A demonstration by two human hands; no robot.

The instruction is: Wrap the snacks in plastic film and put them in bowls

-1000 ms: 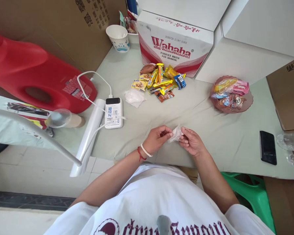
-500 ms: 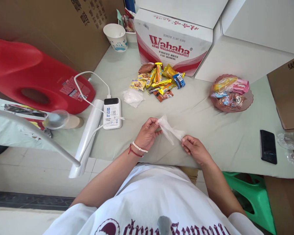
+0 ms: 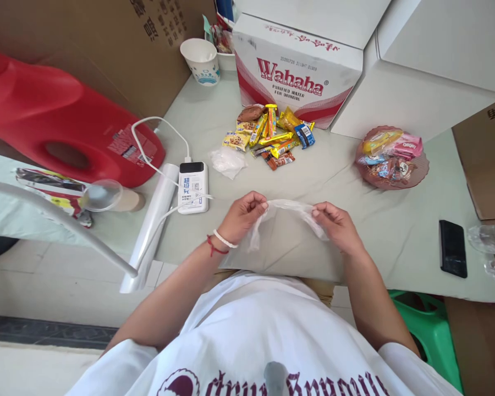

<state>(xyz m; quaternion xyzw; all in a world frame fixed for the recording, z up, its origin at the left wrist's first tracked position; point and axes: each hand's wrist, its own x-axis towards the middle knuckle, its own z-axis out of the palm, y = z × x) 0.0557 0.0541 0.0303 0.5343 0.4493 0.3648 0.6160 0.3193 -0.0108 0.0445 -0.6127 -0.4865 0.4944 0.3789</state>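
Note:
My left hand (image 3: 243, 215) and my right hand (image 3: 338, 225) each pinch one top corner of a clear plastic bag (image 3: 286, 234), which hangs spread out between them over the near edge of the grey-green table (image 3: 379, 231). Both hands are closed on the bag's rim. A pile of small wrapped snacks (image 3: 272, 135) lies further back on the table. Left of that pile sits a crumpled clear plastic bag (image 3: 227, 161). A filled clear bag of snacks (image 3: 391, 157) rests to the right.
A Wahaha carton (image 3: 299, 71) and white boxes stand behind. A red plastic jug (image 3: 61, 124), a white power bank (image 3: 193, 187) with cable, a white roll (image 3: 150, 225) and a paper cup (image 3: 201, 60) are left. A black phone (image 3: 452, 247) lies right.
The plastic bag was bunched small between both hands near the table edge. My hands drew apart and lifted, and the bag now hangs unfolded between them.

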